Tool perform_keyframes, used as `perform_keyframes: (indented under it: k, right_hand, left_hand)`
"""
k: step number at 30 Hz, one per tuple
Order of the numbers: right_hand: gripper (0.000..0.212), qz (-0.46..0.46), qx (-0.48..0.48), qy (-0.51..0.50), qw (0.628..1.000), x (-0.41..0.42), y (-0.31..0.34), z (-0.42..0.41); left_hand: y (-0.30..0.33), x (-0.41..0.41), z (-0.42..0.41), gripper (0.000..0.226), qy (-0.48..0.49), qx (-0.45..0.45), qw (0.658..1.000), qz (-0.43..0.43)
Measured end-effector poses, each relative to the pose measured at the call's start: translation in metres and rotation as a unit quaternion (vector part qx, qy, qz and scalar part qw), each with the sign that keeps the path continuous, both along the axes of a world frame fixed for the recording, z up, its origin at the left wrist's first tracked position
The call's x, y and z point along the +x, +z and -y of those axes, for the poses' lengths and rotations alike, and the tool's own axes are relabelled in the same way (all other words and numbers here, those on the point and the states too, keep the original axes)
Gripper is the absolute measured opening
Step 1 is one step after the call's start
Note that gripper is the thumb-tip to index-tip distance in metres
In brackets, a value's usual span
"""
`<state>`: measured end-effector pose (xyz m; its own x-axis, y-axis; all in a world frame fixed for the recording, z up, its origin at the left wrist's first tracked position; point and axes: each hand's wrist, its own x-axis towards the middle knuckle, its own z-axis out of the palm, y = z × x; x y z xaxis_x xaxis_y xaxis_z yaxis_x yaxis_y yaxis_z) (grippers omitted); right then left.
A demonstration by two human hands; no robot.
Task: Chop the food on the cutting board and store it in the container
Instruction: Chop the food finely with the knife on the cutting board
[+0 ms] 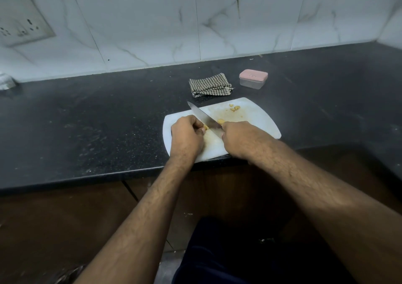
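A white cutting board lies at the front edge of the black counter. My left hand pinches a small yellowish piece of food against the board. My right hand grips the handle of a knife, whose blade slants up to the left and rests on the food just beside my left fingers. Another yellowish piece sits just right of the blade. Cut bits lie at the board's far side. A small clear container with a pink lid on it stands behind the board to the right.
A folded checked cloth lies between the board and the wall. The black counter stretches left and right. A tiled wall with a socket plate rises behind. Dark cabinet fronts are below the counter edge.
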<state>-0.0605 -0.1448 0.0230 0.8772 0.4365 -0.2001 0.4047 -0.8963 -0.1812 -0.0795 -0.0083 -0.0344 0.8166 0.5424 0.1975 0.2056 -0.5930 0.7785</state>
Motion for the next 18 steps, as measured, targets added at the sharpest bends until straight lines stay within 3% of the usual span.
perform_keyframes:
  k: [18]
  right_hand:
    - [0.033, 0.018, -0.013, 0.002, 1.0, -0.014, 0.007, -0.001]
  left_hand:
    - [0.002, 0.0, 0.002, 0.027, 0.002, 0.0, 1.0, -0.017]
